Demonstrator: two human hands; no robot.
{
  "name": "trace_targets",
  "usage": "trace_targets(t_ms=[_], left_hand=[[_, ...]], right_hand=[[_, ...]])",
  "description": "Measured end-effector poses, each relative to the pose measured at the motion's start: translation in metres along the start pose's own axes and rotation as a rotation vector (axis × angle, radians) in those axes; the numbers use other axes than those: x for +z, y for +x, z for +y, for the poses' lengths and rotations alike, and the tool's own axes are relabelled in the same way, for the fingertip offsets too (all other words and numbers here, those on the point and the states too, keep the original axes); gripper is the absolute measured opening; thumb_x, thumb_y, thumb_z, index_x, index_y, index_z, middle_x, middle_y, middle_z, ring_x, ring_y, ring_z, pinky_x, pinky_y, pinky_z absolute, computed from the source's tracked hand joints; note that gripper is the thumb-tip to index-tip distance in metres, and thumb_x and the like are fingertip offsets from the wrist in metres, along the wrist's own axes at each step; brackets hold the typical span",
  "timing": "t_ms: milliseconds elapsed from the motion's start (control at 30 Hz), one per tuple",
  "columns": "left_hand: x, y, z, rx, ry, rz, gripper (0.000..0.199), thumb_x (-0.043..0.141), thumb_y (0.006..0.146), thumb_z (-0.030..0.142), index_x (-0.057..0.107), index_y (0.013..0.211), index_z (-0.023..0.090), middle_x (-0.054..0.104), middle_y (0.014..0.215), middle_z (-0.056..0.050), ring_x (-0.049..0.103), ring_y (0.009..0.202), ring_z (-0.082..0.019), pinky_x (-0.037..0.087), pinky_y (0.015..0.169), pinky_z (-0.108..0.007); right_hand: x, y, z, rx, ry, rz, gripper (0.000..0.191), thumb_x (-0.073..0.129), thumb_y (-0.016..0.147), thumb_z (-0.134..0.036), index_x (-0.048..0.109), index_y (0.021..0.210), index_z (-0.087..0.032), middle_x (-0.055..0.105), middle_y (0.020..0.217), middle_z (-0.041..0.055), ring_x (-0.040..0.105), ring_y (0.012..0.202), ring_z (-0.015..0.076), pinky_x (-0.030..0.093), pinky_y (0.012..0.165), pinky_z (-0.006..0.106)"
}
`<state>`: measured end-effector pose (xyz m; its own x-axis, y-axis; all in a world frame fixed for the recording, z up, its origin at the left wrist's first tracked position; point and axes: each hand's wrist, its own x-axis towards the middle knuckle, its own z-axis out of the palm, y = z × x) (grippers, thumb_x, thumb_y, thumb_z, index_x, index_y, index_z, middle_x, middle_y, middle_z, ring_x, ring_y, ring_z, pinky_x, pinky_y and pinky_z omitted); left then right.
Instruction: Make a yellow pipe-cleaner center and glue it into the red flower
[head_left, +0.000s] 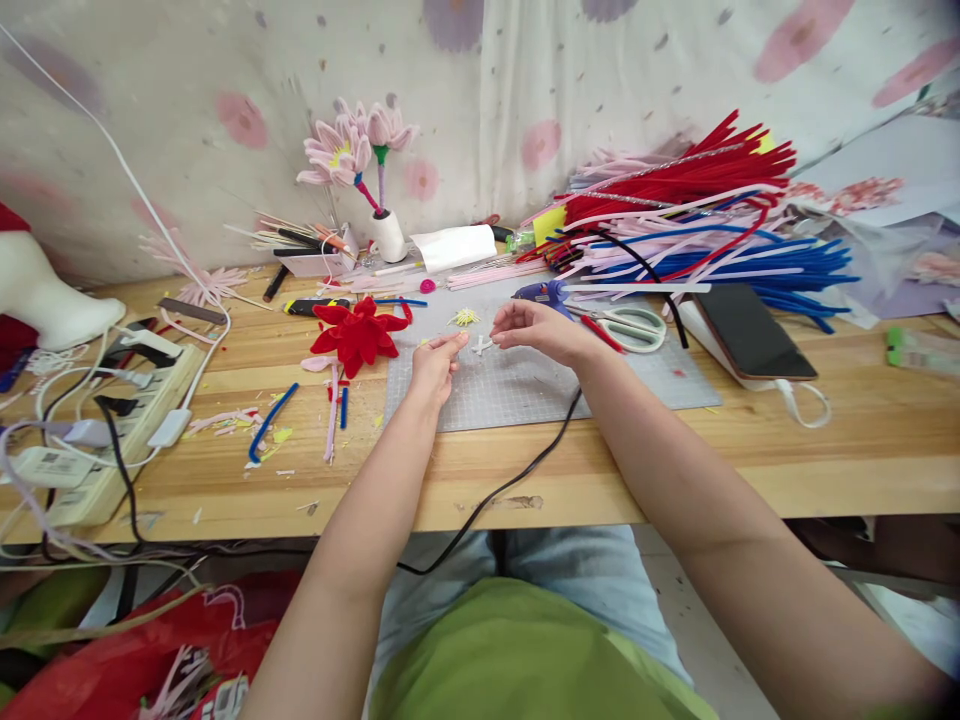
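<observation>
Over the grey cutting mat (525, 400), my left hand (437, 366) has its fingers pinched together; anything between them is too small to make out. My right hand (536, 332) is just to the right, palm down, with curved fingers slightly apart and nothing visible in them. Small white pieces (480, 345) lie between the two hands. A small yellow tufted piece (466, 317) sits behind them on the mat. The red fuzzy flower (360, 336) rests left of my left hand. A blue glue gun (546, 293) is behind my right hand, beside scissors (634, 328).
Red, pink and blue pipe cleaners (697, 220) are piled at the back right, near a phone (757, 332). Pink flowers stand in a white vase (388, 236). A power strip (124, 435) with cables is at left. A black cable (517, 475) crosses the table's front edge.
</observation>
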<state>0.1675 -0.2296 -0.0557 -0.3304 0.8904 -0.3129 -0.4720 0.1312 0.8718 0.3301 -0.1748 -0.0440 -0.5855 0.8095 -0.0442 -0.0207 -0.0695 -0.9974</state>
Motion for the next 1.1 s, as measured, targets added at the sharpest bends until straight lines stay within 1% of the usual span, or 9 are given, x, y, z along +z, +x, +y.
trace_targets(t_ms=[133,267,367,433,533,633,867,1000,1100], left_hand=[[0.000,0.000,0.001,-0.016,-0.024,-0.003,0.017,0.076,0.050,0.006,0.062,0.059,0.010,0.056,0.056,0.002,0.037,0.044,0.001,0.020,0.037,-0.014],[-0.001,0.000,0.000,-0.033,-0.053,-0.010,0.016,0.075,0.052,0.005,0.061,0.058,0.010,0.054,0.053,0.003,0.037,0.043,0.001,0.019,0.036,-0.013],[-0.001,0.001,0.001,-0.052,-0.076,-0.023,0.016,0.072,0.055,0.003,0.059,0.057,0.010,0.053,0.052,0.003,0.037,0.042,0.001,0.019,0.035,-0.013],[-0.001,0.002,0.001,-0.063,-0.101,-0.040,0.015,0.069,0.057,0.000,0.057,0.055,0.010,0.053,0.052,0.002,0.038,0.042,0.002,0.019,0.035,-0.012],[-0.001,0.002,0.001,-0.079,-0.149,-0.052,0.019,0.062,0.062,-0.004,0.054,0.053,0.010,0.052,0.052,0.002,0.038,0.042,0.002,0.019,0.034,-0.010],[-0.001,0.003,0.002,-0.103,-0.193,-0.059,0.022,0.060,0.064,-0.006,0.052,0.052,0.010,0.051,0.051,0.002,0.039,0.042,0.002,0.019,0.033,-0.009],[-0.006,0.007,0.007,-0.275,-0.237,-0.152,0.019,0.052,0.071,-0.006,0.058,0.060,0.008,0.050,0.052,0.002,0.034,0.039,0.003,0.018,0.030,-0.006],[-0.007,0.008,0.006,-0.281,-0.211,-0.172,0.017,0.054,0.073,-0.004,0.059,0.062,0.008,0.052,0.055,0.001,0.036,0.040,0.003,0.021,0.032,-0.005],[-0.006,0.006,0.004,-0.241,-0.174,-0.195,0.009,0.061,0.070,0.001,0.060,0.065,0.009,0.051,0.055,0.002,0.036,0.040,0.003,0.021,0.033,-0.005]], right_hand=[[0.010,0.006,0.011,-0.021,-0.009,0.039,0.036,0.075,0.054,-0.018,0.052,0.082,-0.017,0.064,0.075,0.0000,0.059,0.072,0.0113,0.047,0.066,0.025],[0.026,0.012,0.022,-0.050,-0.011,0.043,0.038,0.073,0.055,-0.016,0.050,0.086,-0.018,0.064,0.076,-0.0009,0.060,0.074,0.0116,0.048,0.070,0.028],[0.035,0.015,0.025,-0.069,-0.009,0.026,0.039,0.072,0.057,-0.017,0.049,0.089,-0.018,0.064,0.076,-0.0016,0.060,0.073,0.0114,0.047,0.072,0.029],[0.038,0.015,0.025,-0.090,-0.012,0.042,0.039,0.070,0.059,-0.019,0.048,0.090,-0.018,0.063,0.074,-0.0025,0.060,0.071,0.0110,0.046,0.072,0.028],[0.041,0.016,0.025,-0.105,-0.004,0.079,0.039,0.069,0.059,-0.020,0.046,0.091,-0.018,0.063,0.072,-0.0037,0.059,0.069,0.0102,0.045,0.071,0.027],[0.043,0.016,0.025,-0.100,0.017,0.093,0.041,0.070,0.058,-0.020,0.045,0.090,-0.019,0.063,0.070,-0.0046,0.059,0.067,0.0099,0.044,0.070,0.026],[0.046,0.017,0.028,-0.109,0.025,0.146,0.040,0.070,0.054,-0.020,0.046,0.086,-0.020,0.062,0.067,-0.0060,0.058,0.064,0.0100,0.044,0.067,0.026],[0.045,0.019,0.031,-0.104,0.056,0.155,0.038,0.070,0.054,-0.020,0.046,0.083,-0.019,0.061,0.063,-0.0066,0.057,0.061,0.0094,0.043,0.066,0.026],[0.043,0.019,0.032,-0.078,0.111,0.176,0.040,0.072,0.051,-0.021,0.044,0.079,-0.020,0.059,0.061,-0.0066,0.056,0.059,0.0090,0.043,0.064,0.025]])
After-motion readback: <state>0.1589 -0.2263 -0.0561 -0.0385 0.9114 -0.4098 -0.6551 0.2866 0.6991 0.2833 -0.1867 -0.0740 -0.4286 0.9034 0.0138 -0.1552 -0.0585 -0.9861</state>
